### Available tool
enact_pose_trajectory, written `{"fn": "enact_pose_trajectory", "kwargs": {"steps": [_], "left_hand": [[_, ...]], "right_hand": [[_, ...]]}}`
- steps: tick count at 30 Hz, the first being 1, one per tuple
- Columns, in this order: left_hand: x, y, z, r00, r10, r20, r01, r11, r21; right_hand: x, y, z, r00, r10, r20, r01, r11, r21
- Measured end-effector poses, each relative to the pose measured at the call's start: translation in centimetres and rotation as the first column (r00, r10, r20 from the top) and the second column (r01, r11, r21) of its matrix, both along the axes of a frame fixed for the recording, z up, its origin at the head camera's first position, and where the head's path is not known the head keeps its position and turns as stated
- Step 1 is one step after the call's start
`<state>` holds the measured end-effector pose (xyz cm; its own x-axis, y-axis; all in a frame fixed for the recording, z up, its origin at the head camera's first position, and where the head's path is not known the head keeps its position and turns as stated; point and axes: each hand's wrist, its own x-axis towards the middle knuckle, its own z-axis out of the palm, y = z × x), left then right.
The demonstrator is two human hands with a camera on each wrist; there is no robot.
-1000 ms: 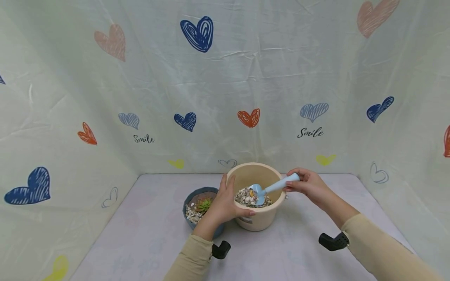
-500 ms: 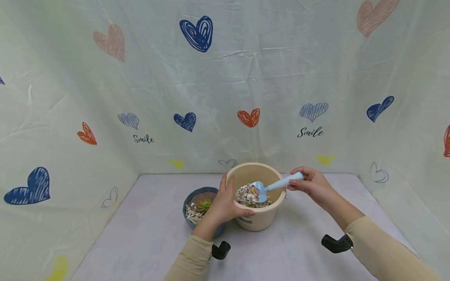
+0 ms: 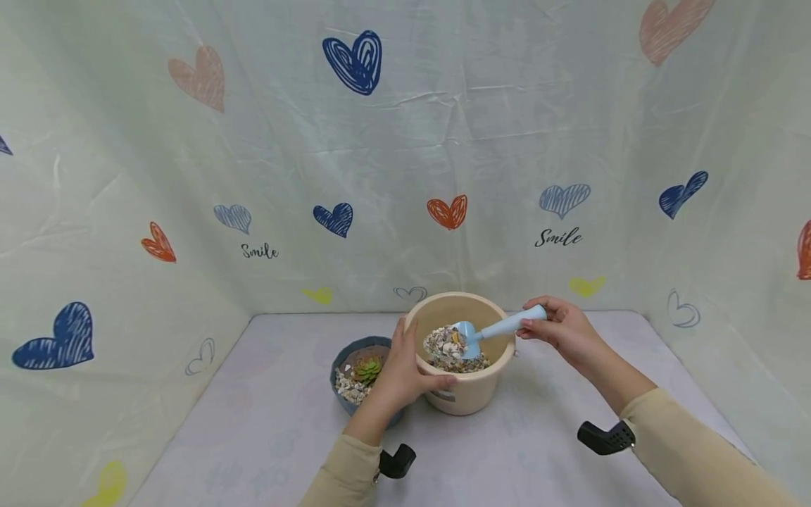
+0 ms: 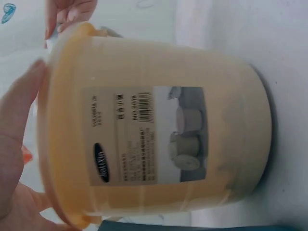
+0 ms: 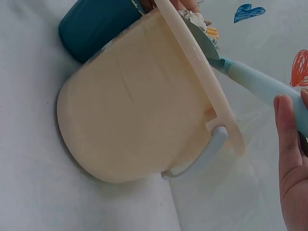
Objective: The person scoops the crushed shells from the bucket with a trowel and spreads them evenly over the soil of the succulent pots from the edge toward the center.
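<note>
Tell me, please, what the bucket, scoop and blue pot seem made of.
The bucket looks like smooth, satin plastic, judging by its moulded rim. The scoop is probably smooth plastic, given its evenly coloured handle. The blue pot, dull and even, could be plastic or ceramic.

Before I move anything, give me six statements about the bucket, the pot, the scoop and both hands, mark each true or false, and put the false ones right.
1. The right hand holds the light blue scoop by its handle. True.
2. The left hand holds the cream bucket at its rim. True.
3. The bucket lies on its side. False: it stands upright on the table.
4. A green succulent is in the blue pot. True.
5. The pot stands to the right of the bucket, as the person sees it. False: it stands to the left.
6. The scoop carries nothing. False: it bears a load of gravel mix.
</note>
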<state>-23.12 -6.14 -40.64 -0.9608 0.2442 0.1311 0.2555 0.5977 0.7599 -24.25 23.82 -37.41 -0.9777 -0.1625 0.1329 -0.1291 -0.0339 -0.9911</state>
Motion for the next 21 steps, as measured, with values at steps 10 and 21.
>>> {"fn": "enact_pose_trajectory", "kwargs": {"steps": [10,21], "left_hand": [[0.9,-2.0,0.7,0.997,0.078,0.004,-0.078,0.991,0.11],[1.6,-6.4,0.8,0.979,0.155,-0.135,-0.142,0.985,0.1]], "right_hand": [[-0.4,-1.1,0.3,1.0,0.011,-0.01,-0.012,0.998,-0.062],[-0.8,-3.8,1.3,0.999,0.044,-0.02,-0.046,0.993,-0.107]]}}
